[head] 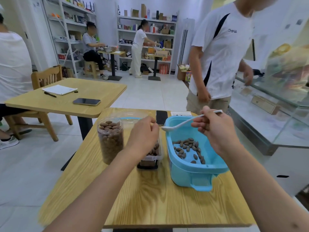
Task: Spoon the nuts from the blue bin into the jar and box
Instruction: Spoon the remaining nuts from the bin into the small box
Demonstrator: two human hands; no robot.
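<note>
Right now my right hand pinches the white spoon by its handle, the bowl hanging over the far rim of the blue bin; it looks empty, though I can't be sure. To scoop well, I should tip the bowl down and drag it through the nuts scattered thin on the bottom, herding them against a wall. My left hand hovers over the box, fingers loosely curled, holding nothing I can see; it hides most of the box. Left of it, the jar looks nearly full. Beyond the bin, a phone lies.
</note>
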